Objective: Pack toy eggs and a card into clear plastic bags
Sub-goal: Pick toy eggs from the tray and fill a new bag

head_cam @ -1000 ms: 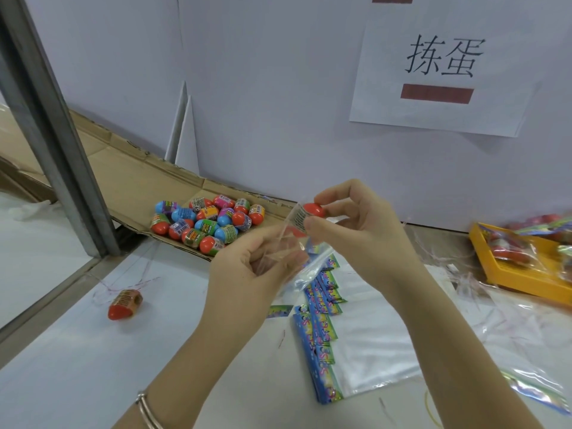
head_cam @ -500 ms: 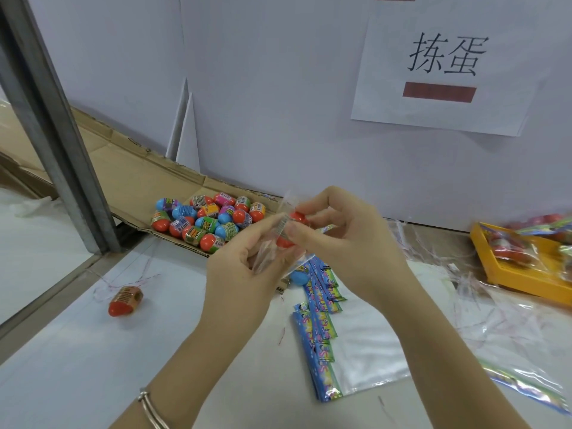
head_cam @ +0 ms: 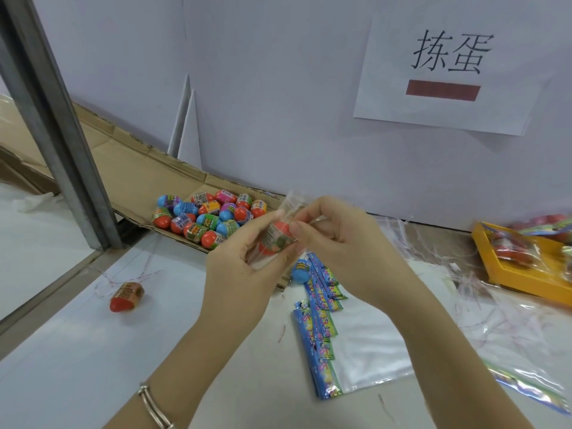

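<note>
Currently, the left hand (head_cam: pixel 240 267) and right hand (head_cam: pixel 343 243) each pinch a clear plastic bag (head_cam: pixel 291 200) with curled fingers. An orange toy egg (head_cam: pixel 278 235) sits inside it, above the table (head_cam: pixel 77 366) middle. A blue egg (head_cam: pixel 300 271) and stacked empty bags (head_cam: pixel 323 323) lie beneath. An egg pile (head_cam: pixel 210 216) rests on cardboard (head_cam: pixel 139 171) at the far edge; a lone orange egg (head_cam: pixel 127 296) lies near the left edge.

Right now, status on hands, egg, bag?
Left grip holds clear bag, right grip pinches its upper part. Orange egg inside bag. Nothing in the way.
</note>
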Demonstrator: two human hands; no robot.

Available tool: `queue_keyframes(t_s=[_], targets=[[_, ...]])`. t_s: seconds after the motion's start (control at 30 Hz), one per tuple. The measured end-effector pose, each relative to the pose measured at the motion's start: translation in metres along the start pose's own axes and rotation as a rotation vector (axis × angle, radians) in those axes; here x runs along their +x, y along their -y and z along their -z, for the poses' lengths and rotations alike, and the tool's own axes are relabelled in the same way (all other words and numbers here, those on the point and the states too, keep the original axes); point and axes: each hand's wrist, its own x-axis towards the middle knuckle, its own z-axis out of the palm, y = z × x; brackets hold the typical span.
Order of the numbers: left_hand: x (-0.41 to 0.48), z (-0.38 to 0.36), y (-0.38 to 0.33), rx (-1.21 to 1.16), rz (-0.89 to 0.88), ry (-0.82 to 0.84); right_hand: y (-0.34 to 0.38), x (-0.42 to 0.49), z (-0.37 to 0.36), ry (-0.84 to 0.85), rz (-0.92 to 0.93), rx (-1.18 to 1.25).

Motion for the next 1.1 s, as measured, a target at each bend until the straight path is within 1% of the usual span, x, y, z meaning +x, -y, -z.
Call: queue_keyframes(t_s=[0.1,0.17,0.2,0.23,0.27,0.33,0.37,0.4,0.43,0.47,0.53,0.57,0.6,0.63,0.67,0.73,0.83,0.9,1.03,1.1], targets=[[0.0,0.0,0.0,0.027,0.006,0.014,-0.001,0.001,0.001,0.064,0.06,-0.149],[0.0,0.0,-0.001,0.002,0.017,-0.002,-0.001,0.0,0.0,0.112,0.105,-0.175],[0.001,-0.001,-0.001,-0.021,0.025,-0.013,0.0,-0.001,-0.001,0.105,0.137,-0.169],[0.002,-0.001,-0.002,-0.048,0.041,-0.033,0.002,-0.002,-0.002,0.063,0.178,-0.138],[0.004,0.0,-0.003,-0.088,0.074,-0.064,0.003,-0.001,-0.003,-0.023,0.223,-0.081],[0.008,0.003,-0.002,-0.203,0.176,-0.133,0.003,0.001,-0.002,-0.278,0.292,0.043],[0.01,0.005,-0.001,-0.268,0.231,-0.158,0.002,0.002,0.001,-0.38,0.315,0.091],[0.012,0.007,-0.002,-0.331,0.284,-0.17,0.0,0.002,0.004,-0.417,0.302,0.132],[0.013,0.008,-0.001,-0.386,0.328,-0.173,-0.001,0.003,0.007,-0.383,0.23,0.159],[0.014,0.008,-0.002,-0.438,0.368,-0.174,-0.002,0.003,0.01,-0.285,0.11,0.156],[0.014,0.007,-0.003,-0.533,0.435,-0.166,-0.007,0.002,0.011,-0.01,-0.14,0.122],[0.014,0.006,-0.003,-0.565,0.451,-0.156,-0.009,0.003,0.009,0.11,-0.212,0.119],[0.013,0.005,-0.002,-0.586,0.45,-0.147,-0.012,0.003,0.006,0.191,-0.244,0.131],[0.013,0.005,-0.001,-0.595,0.439,-0.137,-0.014,0.004,0.001,0.23,-0.25,0.16],[0.013,0.005,-0.001,-0.602,0.433,-0.133,-0.015,0.005,-0.003,0.235,-0.244,0.201],[0.013,0.007,-0.001,-0.64,0.422,-0.117,-0.017,0.006,-0.008,0.188,-0.234,0.268],[0.013,0.008,-0.002,-0.732,0.369,0.005,-0.019,0.008,-0.005,0.109,-0.247,0.331],[0.014,0.008,0.001,-0.703,0.371,0.045,-0.018,0.008,-0.002,0.092,-0.242,0.397],[0.021,0.007,0.001,-0.598,0.583,0.001,-0.016,0.007,0.0,0.091,-0.197,0.512],[0.018,0.007,-0.001,-0.534,0.604,-0.007,-0.016,0.007,-0.001,0.094,-0.165,0.532]])
